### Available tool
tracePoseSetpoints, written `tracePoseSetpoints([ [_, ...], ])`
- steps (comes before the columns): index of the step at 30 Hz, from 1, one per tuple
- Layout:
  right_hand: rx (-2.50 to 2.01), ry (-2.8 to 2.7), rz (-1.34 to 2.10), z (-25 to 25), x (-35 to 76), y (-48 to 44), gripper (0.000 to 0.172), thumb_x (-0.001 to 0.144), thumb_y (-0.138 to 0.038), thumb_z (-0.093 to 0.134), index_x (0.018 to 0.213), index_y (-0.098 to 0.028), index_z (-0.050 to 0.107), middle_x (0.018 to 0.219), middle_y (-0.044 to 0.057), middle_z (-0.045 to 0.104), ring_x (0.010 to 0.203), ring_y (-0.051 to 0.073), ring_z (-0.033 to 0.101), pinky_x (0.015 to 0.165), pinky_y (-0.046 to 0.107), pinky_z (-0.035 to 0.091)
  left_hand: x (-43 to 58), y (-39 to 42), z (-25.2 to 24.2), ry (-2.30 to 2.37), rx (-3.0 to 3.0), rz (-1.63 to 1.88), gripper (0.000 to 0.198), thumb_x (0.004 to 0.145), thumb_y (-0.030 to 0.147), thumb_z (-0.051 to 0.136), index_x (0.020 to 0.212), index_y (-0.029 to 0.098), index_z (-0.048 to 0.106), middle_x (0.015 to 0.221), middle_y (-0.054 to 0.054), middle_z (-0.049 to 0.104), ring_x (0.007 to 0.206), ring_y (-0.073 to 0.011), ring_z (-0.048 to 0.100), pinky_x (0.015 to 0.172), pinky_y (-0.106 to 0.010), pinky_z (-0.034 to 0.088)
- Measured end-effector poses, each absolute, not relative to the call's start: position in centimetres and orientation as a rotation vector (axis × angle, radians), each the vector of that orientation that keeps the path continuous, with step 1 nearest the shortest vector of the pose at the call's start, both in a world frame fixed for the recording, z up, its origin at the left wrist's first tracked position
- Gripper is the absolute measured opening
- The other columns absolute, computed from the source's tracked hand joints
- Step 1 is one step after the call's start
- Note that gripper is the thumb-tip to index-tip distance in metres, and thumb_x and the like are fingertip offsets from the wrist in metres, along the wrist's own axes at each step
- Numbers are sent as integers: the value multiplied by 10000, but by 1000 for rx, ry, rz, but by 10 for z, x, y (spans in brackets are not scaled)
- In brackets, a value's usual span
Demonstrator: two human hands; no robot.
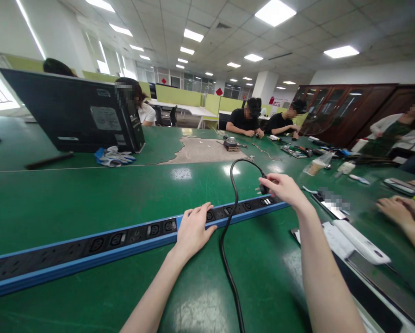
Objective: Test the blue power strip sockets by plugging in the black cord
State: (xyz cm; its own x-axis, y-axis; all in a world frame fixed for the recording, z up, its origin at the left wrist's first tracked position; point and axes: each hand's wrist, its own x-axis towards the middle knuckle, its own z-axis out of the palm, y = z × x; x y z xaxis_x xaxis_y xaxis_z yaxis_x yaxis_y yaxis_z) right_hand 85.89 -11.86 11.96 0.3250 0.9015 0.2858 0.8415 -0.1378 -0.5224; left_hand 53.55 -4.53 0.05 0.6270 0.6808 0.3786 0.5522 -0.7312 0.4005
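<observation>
A long blue and black power strip (134, 235) lies slantwise across the green table, its row of sockets facing up. Over its middle is my left hand (195, 227), fingers across the top and far edge, thumb along the near side, gripping it. My right hand (278, 187) pinches a black power plug (263, 186) just above the strip's right end. The plug's metal pins point left, apart from the sockets. From it a black cable (233, 203) loops up and over the strip, then runs down toward me.
A computer tower (78, 111) and blue-white gloves (114, 156) are at the back left. Right of my arm lie a white power strip (362, 240), a dark flat device (389, 282) and a co-worker's hands (398, 208). Other people sit across the table.
</observation>
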Motion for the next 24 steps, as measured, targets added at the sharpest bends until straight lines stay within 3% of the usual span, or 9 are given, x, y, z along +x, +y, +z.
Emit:
tracePoseSetpoints([
  [4, -2198, -1381, 216, 101, 896, -131, 443, 851, -608, 614, 704, -190, 624, 534, 53, 638, 479, 188, 624, 509, 259, 444, 536, -46, 0, 985, 2616, 770, 586, 874, 367, 673, 1409, 274, 452, 1468, -63, 530, 1303, -262, 504, 1086, -427, 346],
  [12, -2095, -1447, 556, 75, 898, -127, 331, 824, -500, 705, 803, -182, 616, 747, 67, 723, 568, 180, 688, 507, 237, 504, 538, -46, -5, 979, 2629, 821, 596, 875, 347, 670, 1419, 280, 437, 1446, -55, 549, 1261, -271, 531, 1062, -419, 363],
  [20, -2243, -1621, 325, 70, 878, -110, 267, 874, -441, 654, 822, -179, 658, 774, 60, 730, 458, 149, 628, 484, 239, 429, 538, -45, -6, 970, 2645, 822, 585, 880, 353, 669, 1416, 281, 447, 1445, -57, 547, 1277, -266, 522, 1071, -414, 357],
  [24, -2259, -1691, 98, 73, 879, -110, 297, 868, -472, 653, 839, -181, 709, 787, 66, 733, 545, 166, 654, 550, 246, 433, 537, -45, -5, 961, 2642, 828, 589, 876, 353, 678, 1413, 281, 446, 1425, -49, 565, 1263, -257, 528, 1074, -405, 353],
])
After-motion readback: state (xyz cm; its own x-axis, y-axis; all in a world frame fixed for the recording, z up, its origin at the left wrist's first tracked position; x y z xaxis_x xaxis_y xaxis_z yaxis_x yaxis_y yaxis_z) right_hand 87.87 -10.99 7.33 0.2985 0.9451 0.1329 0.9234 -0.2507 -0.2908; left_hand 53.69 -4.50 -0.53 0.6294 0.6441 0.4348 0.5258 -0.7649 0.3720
